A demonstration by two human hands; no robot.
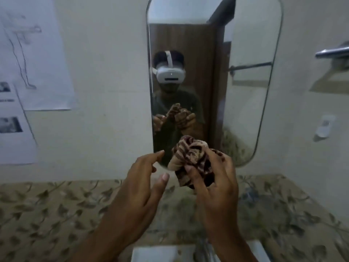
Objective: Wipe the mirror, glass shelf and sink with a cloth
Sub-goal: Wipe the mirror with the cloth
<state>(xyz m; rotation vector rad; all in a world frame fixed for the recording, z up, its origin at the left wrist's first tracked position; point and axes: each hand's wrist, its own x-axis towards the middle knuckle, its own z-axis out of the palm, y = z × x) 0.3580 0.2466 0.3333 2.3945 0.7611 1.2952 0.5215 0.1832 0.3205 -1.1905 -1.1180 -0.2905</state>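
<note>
Head view: the fingers point(194, 175) of the right hand point(217, 184) are curled around a bunched cloth point(190, 156) with brown and cream stripes, and the thumb side presses it from below. The cloth is held in the air in front of the lower end of the mirror point(213, 76), not touching the glass as far as I can see. The left hand point(139, 186) is just left of the cloth and holds nothing; its fingers are loosely spread, the index finger points up toward the lower left edge of the mirror, and the thumb reaches toward the cloth without touching it.

The mirror is tall with rounded corners and hangs on a pale wall. In it there is the reflection of the person with a white headset and both hands at the cloth, a brown door and a towel bar.

Left of the mirror, paper sheets point(35, 53) are fixed on the wall, with a line drawing and small dark photos; one line of print is there, but it is too blurred to read. Right of the mirror, a chrome bar point(332, 52) comes out from the wall, and below it there is a small white holder point(324, 125). No brand is readable anywhere.

Below the mirror runs a band of tiles point(56, 205) with a leaf pattern. Under the forearms, at the bottom edge, a white sink point(151, 254) shows partly, with something metallic point(202, 250), blurred, just beside the right wrist.
</note>
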